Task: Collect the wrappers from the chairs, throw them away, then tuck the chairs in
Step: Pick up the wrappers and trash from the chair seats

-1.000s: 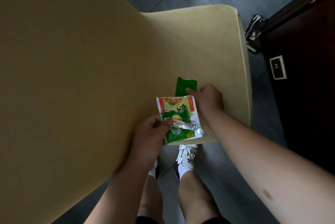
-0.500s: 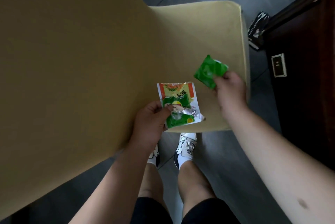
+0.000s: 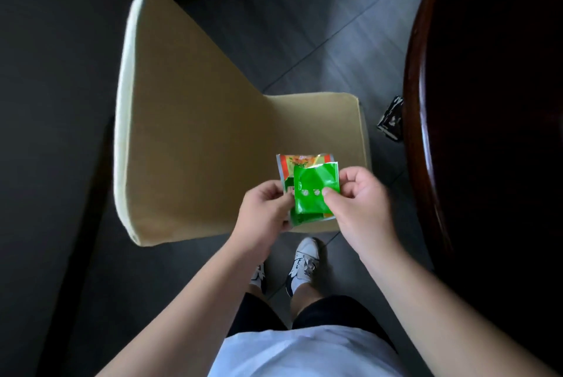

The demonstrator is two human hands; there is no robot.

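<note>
Green wrapper [image 3: 315,190], long axis upright, overlaps printed wrapper [image 3: 304,160].

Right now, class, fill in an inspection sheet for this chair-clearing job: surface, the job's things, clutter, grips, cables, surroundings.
Surface: tan cushioned chair, seat and backrest bare where visible.
Job's things: plain green wrapper lies on top of a larger printed snack wrapper, both held above the seat's front edge.
Clutter: small black-and-white object on the floor by the table.
Grips: left hand pinches the wrappers' left edge; right hand pinches the green wrapper's right side.
Cables: nothing seen.
Surroundings: dark tiled floor; dark glossy wooden table to the right; chair not tucked in.
</note>
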